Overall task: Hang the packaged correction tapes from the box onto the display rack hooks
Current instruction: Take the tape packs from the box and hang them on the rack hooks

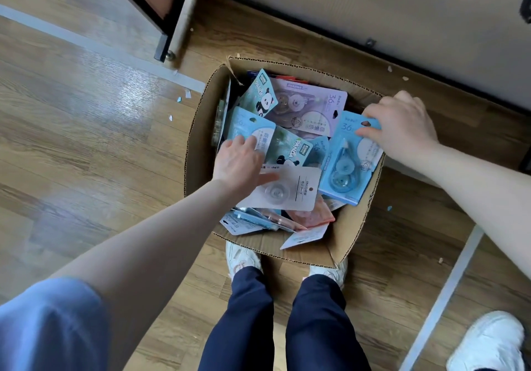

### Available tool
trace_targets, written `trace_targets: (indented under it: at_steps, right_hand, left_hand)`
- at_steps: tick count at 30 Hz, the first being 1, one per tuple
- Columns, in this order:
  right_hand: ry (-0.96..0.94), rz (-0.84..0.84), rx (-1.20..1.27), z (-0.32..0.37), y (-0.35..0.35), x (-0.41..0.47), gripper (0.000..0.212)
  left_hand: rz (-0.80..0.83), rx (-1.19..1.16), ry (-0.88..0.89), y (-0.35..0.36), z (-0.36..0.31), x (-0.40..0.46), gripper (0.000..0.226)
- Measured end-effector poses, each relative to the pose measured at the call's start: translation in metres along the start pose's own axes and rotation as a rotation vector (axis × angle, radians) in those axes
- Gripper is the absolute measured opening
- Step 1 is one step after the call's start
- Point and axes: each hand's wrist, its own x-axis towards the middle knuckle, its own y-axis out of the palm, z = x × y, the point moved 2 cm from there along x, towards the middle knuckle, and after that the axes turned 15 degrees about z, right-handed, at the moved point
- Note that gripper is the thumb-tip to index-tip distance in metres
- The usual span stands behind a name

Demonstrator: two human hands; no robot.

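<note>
At centre frame the cardboard box [201,152] sits on the floor, full of loose packs. The right hand [402,129] pinches a blue correction-tape pack [344,166] by its top edge at the box's right wall; the left hand [238,160] lies with straight fingers on a white pack [290,189]. I judge the thin pinch could let the pack slide back, or tear its hang hole.

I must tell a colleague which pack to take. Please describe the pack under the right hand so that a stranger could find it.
Look into the open cardboard box on the wooden floor. At its right wall, partly over the rim, lies a light blue pack marked "36", its top edge held by the right hand. Unlike the panda pack or the white pack, a blue dispenser shows through it.
</note>
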Motion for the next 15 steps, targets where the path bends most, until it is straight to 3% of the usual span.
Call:
trace_targets:
  at_steps: [3, 7, 15]
  right_hand:
    - [0.005, 0.008, 0.07, -0.004, 0.001, -0.005, 0.028]
    - [0.009, -0.005, 0.123, -0.007, 0.002, -0.008, 0.026]
    - [0.018, -0.046, 0.167, -0.005, 0.005, -0.013, 0.02]
  left_hand:
    - [-0.039, -0.059, 0.117, -0.004, -0.015, 0.005, 0.032]
    - [0.006, -0.185, 0.303, -0.004, -0.032, 0.012, 0.055]
    - [-0.053, -0.1, 0.339, -0.001, -0.039, 0.014, 0.049]
